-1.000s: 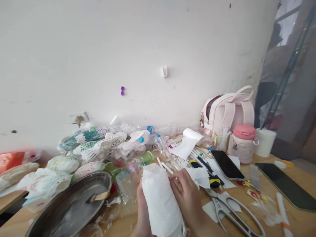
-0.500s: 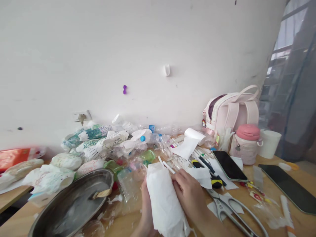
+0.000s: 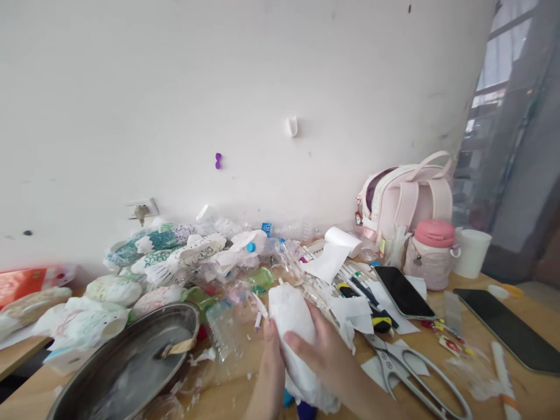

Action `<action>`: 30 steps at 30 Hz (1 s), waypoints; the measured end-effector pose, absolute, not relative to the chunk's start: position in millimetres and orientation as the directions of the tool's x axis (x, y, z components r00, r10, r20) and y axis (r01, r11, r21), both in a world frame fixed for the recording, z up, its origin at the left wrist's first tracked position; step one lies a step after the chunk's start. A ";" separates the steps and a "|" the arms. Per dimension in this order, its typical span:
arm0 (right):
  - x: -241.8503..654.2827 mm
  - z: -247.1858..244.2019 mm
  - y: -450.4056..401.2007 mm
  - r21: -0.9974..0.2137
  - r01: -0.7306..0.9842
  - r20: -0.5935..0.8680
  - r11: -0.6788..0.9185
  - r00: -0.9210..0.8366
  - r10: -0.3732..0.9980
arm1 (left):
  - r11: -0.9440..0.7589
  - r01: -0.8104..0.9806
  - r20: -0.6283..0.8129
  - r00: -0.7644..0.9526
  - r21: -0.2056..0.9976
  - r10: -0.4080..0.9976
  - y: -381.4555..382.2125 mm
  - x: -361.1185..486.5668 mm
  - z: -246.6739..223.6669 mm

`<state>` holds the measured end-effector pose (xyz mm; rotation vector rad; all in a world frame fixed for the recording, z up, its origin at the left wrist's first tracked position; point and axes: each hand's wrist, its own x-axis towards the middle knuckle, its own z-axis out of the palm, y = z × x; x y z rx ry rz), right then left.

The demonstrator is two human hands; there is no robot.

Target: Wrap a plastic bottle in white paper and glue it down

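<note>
A rounded bundle wrapped in white tissue-like paper (image 3: pixel 289 312) is held between both hands at the front of the table. My left hand (image 3: pixel 270 364) grips its left side, thumb pointing up along the paper. My right hand (image 3: pixel 324 353) wraps over the right side, with its thumb lying across the front. What is inside the paper is hidden. Blue pieces (image 3: pixel 306 408) show just below the bundle. Left of my hands sits an oval metal basin (image 3: pixel 131 361) of cloudy liquid, with a wooden-handled brush (image 3: pixel 181 345) in it. Large scissors (image 3: pixel 405 364) lie to the right.
Several paper-covered, coloured fish shapes (image 3: pixel 87 321) are heaped at left. Clear plastic bottles and scraps (image 3: pixel 227 326) fill the middle. A paper roll (image 3: pixel 343 242), pens, phone (image 3: pixel 405 291), tablet-like dark device (image 3: pixel 510 326), pink-lidded bottle (image 3: pixel 431 256), white cup (image 3: pixel 472 252) and backpack (image 3: pixel 411 198) stand right.
My right hand has moved from the bundle's right edge to wrap over its front. The bundle has turned, and its upper end looks rounder. The view has shifted slightly.
</note>
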<state>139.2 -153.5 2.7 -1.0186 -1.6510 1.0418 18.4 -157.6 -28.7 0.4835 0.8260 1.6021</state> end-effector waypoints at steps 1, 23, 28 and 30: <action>140.1 4.6 -152.8 -0.948 0.154 0.236 0.277 -0.242 0.941 | -0.051 -0.655 -0.129 -0.222 0.754 0.966 -155.4 17.8 -30.7; 129.1 -13.2 -145.2 -0.959 -0.211 0.177 0.187 0.066 0.982 | -0.372 -0.223 0.334 -0.192 0.901 0.923 -170.1 34.9 -23.2; 128.6 -12.9 -144.0 -0.970 -0.169 0.158 0.174 0.108 0.982 | -0.277 -0.391 0.204 -0.219 0.878 0.954 -162.5 30.3 -29.4; 128.4 -12.4 -145.0 -0.972 -0.168 0.149 0.167 0.113 0.982 | -0.289 -0.405 0.186 -0.274 0.867 0.944 -159.3 28.2 -31.7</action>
